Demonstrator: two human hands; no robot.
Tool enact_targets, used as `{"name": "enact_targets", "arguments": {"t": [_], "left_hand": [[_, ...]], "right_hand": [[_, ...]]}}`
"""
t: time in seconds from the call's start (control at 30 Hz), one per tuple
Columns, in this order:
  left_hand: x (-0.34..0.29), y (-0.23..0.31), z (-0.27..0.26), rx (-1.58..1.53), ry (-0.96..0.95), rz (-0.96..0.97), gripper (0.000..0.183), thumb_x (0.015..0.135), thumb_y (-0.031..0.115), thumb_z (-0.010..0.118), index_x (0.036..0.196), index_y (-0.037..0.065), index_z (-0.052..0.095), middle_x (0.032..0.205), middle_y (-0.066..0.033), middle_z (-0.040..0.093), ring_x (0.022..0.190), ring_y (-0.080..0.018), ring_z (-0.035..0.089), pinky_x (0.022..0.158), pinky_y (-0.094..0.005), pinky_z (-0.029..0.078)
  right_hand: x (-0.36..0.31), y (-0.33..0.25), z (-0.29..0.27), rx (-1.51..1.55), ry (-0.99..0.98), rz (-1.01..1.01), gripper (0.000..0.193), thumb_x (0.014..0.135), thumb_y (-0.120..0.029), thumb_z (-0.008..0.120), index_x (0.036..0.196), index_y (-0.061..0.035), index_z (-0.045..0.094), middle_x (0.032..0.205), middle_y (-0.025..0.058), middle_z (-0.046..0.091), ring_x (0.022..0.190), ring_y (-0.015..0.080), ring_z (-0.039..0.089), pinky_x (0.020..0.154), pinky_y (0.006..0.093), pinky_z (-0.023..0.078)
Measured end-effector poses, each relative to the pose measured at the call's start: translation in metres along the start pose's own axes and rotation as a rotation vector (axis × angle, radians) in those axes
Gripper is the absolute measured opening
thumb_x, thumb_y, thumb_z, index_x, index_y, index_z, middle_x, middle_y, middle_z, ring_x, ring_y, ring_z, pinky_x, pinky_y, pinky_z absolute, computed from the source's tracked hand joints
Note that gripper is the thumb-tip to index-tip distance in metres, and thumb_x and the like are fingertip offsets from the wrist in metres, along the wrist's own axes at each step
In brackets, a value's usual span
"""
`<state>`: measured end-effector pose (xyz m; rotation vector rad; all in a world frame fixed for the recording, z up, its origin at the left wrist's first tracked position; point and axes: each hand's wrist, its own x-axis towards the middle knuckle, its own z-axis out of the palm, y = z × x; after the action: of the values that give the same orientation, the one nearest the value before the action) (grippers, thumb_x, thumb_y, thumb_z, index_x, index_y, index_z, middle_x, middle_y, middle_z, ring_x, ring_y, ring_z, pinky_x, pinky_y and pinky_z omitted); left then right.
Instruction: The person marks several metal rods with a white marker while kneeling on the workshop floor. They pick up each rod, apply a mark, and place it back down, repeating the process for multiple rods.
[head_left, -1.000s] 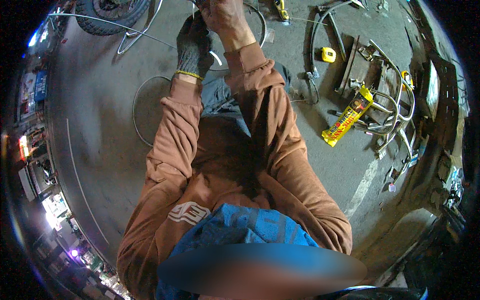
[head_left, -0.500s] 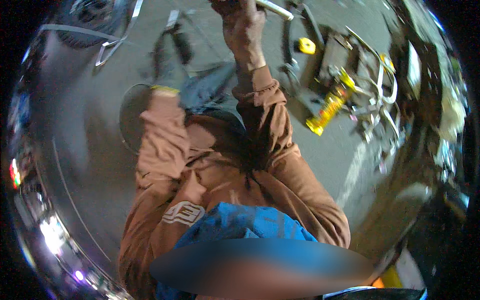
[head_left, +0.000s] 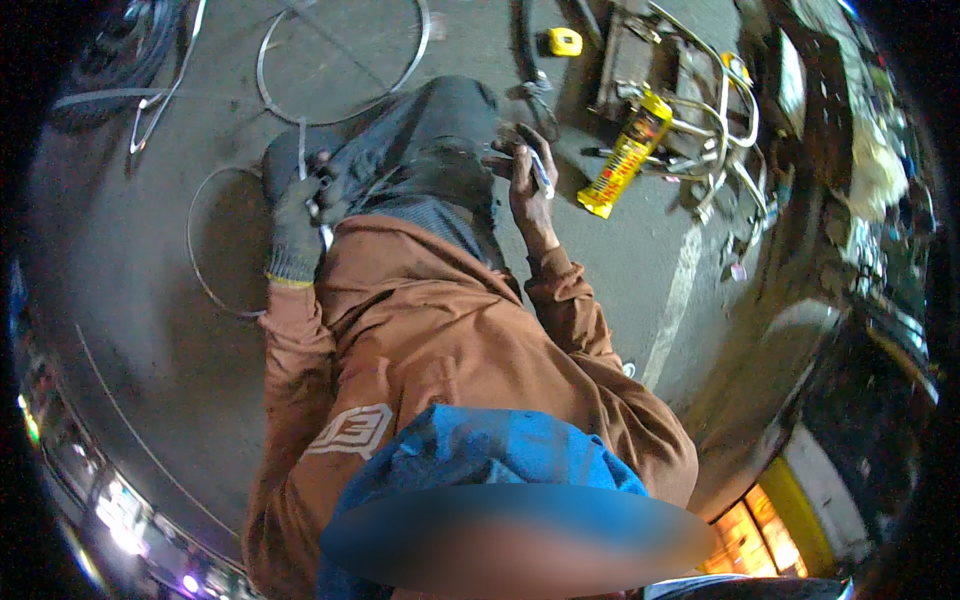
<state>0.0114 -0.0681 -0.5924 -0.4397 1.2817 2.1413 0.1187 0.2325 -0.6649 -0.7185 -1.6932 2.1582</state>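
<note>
Since a second ago, the two hands have parted and drawn back toward the body, and the view has shifted. Our landmark is the yellow packet (head_left: 627, 158) on the grey floor (head_left: 605, 265). Just left of it, the bare right hand (head_left: 527, 185) has its fingers loosely bent, holding a short pale rod (head_left: 543, 177) among them. Well left of the packet, past the dark trousers (head_left: 435, 130), the gloved left hand (head_left: 296, 215) curls around a narrow metallic strip (head_left: 302, 145); we cannot tell which fingers press it. Beyond the packet and to its left we find a large wire hoop (head_left: 425, 40) and, nearer the packet, a yellow tape measure (head_left: 565, 42). Bent metal tubes (head_left: 722, 100) lie just to the packet's right. For good handling, we judge that the strip wants a firm grip, as it looks springy, and the rod a light, steady pinch.
</note>
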Motion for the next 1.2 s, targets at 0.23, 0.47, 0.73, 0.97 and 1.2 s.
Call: {"name": "enact_targets", "arguments": {"t": [0.23, 0.47, 0.73, 0.97, 1.2], "left_hand": [[0.003, 0.012, -0.009, -0.008, -0.169, -0.031, 0.028, 0.103, 0.042, 0.055, 0.112, 0.016, 0.062, 0.074, 0.0064, 0.053, 0.044, -0.0063, 0.031, 0.038, -0.0238, 0.023], [-0.019, 0.008, -0.011, 0.045, 0.059, 0.038, 0.027, 0.103, 0.042, 0.055, 0.100, 0.015, 0.061, 0.063, 0.0069, 0.039, 0.043, -0.0065, 0.029, 0.037, -0.0247, 0.022], [-0.018, 0.012, 0.029, 0.534, 0.240, 0.005, 0.024, 0.100, 0.029, 0.064, 0.112, 0.009, 0.068, 0.079, 0.0045, 0.060, 0.054, -0.0031, 0.039, 0.049, -0.0206, 0.028], [0.011, 0.033, 0.051, 0.736, 0.237, -0.181, 0.025, 0.100, 0.037, 0.061, 0.107, 0.013, 0.064, 0.074, 0.0031, 0.058, 0.057, -0.0043, 0.045, 0.043, -0.0210, 0.029], [0.018, 0.026, 0.042, 0.646, 0.032, -0.254, 0.014, 0.098, 0.015, 0.059, 0.111, 0.011, 0.058, 0.088, -0.0011, 0.062, 0.063, -0.0107, 0.057, 0.047, -0.0232, 0.042]], "right_hand": [[0.016, -0.003, 0.019, -0.194, -0.001, -0.199, 0.031, 0.103, -0.015, 0.050, 0.131, -0.0016, 0.053, 0.096, 0.0110, 0.070, 0.088, 0.0185, 0.069, 0.077, 0.0306, 0.053], [0.110, 0.024, -0.058, -0.582, 0.248, -0.362, 0.049, 0.090, -0.015, 0.064, 0.136, -0.0040, 0.050, 0.103, 0.0141, 0.073, 0.099, 0.0237, 0.069, 0.087, 0.0370, 0.054], [0.141, 0.032, -0.023, -0.699, 0.273, -0.468, 0.060, 0.082, -0.004, 0.068, 0.139, -0.0064, 0.050, 0.096, 0.0122, 0.069, 0.088, 0.0252, 0.067, 0.081, 0.0395, 0.054], [0.158, 0.024, -0.135, -0.827, 0.625, -0.607, 0.051, 0.078, -0.009, 0.073, 0.127, -0.0096, 0.058, 0.086, 0.0137, 0.069, 0.074, 0.0329, 0.068, 0.066, 0.0407, 0.055], [0.232, 0.003, -0.305, -1.066, 0.617, -0.078, 0.078, 0.075, -0.035, 0.084, 0.138, -0.0040, 0.051, 0.110, 0.0157, 0.069, 0.100, 0.0286, 0.066, 0.085, 0.0382, 0.054]]}}
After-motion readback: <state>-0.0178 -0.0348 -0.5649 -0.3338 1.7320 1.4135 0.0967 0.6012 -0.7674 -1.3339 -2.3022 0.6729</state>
